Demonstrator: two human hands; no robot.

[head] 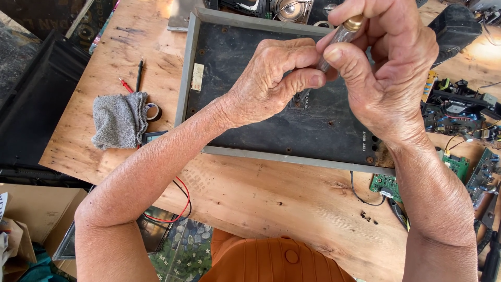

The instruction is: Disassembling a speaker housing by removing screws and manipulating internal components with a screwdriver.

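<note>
Nearest the person, red and black wires [180, 206] hang off the front edge of the plywood desk [271, 193], and a small green circuit board [386, 184] lies just right of centre. Further in, a flat dark panel [292, 125] in a grey frame rests on the desk, both hands above it. The right hand [389, 68] has its grip pressed around a slim metal tool [342, 35] with a brass-coloured cap, tip angled down toward the panel. The left hand [271, 78] meets it, thumb and forefinger pinched together at the tool's lower end; what lies between them is hidden. 1 pale rectangular label [197, 77] sits on the panel's left rim, and white lettering shows near its right front corner. Left of the panel lie a crumpled grey cloth [120, 119], a tape roll [153, 110] and 2 probes [133, 78]. More boards [454, 112] crowd the far right.
</note>
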